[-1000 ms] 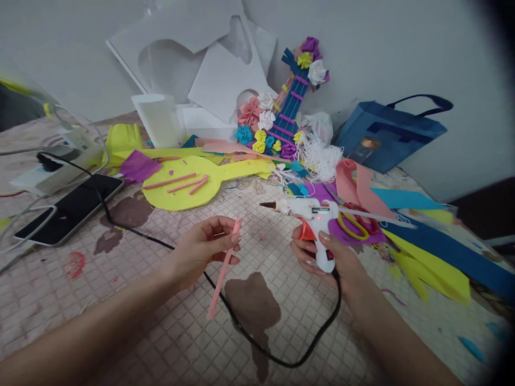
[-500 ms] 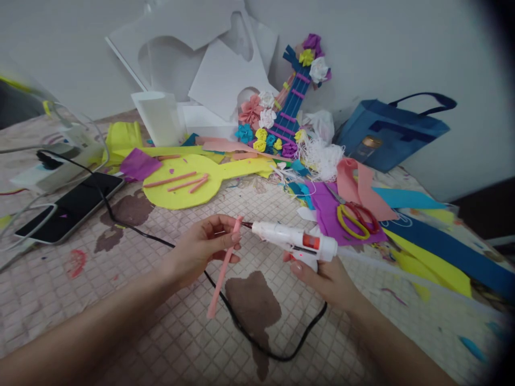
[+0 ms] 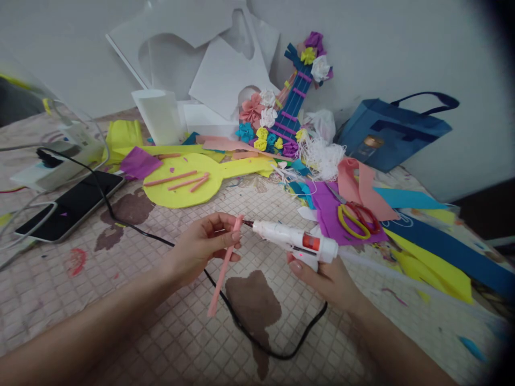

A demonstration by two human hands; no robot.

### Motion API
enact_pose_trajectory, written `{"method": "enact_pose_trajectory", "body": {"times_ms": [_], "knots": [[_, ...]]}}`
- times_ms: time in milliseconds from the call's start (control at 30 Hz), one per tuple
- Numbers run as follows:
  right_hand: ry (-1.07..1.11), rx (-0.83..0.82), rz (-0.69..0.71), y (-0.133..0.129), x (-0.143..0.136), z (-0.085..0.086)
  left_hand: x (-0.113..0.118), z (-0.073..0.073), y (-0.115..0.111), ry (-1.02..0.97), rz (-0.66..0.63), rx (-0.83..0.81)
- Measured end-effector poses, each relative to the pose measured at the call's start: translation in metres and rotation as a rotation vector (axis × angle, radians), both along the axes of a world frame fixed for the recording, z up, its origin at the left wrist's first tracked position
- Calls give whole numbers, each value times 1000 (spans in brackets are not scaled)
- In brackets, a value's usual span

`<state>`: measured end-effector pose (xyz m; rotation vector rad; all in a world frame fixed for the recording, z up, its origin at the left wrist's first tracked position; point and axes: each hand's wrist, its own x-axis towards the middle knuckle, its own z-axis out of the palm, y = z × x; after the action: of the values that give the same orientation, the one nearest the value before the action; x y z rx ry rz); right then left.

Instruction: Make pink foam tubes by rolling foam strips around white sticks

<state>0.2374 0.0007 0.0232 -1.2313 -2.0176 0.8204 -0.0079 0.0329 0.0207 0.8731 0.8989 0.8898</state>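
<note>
Between thumb and fingers, my left hand pinches a thin pink paper strip, which slants down toward me. My right hand is wrapped round the grip of a white hot glue gun with an orange window and a small red light. The gun's dark nozzle points left and meets the strip's upper end, close to my left fingertips. Beyond my hands lies a yellow guitar-shaped cutout with several pink paper rolls on it.
A black cord loops across the table below my hands. Scissors rest on purple paper at the right. A flower-covered paper guitar leans at the back, beside a blue bag. On the left are a tablet-like device and a power strip.
Both hands stay almost in place. The nozzle remains at the strip's upper end, and the view has shifted very slightly.
</note>
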Motion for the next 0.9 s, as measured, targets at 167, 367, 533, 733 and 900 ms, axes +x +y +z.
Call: {"method": "enact_pose_trajectory", "body": {"times_ms": [167,367,533,733,900], "knots": [[-1,-5,3,0,-1,1,0,1,0,2,6,-13],[52,-50,-14,2,-1,2,0,3,0,-13,31,-5],[158,-122,-38,2,1,-2,-1,5,1,-25,44,-4],[605,-371,-386,32,3,-16,1,2,-2,-10,7,-31],[575,-572,-468,63,25,-30,4,-1,-7,-2,-52,-63]]}}
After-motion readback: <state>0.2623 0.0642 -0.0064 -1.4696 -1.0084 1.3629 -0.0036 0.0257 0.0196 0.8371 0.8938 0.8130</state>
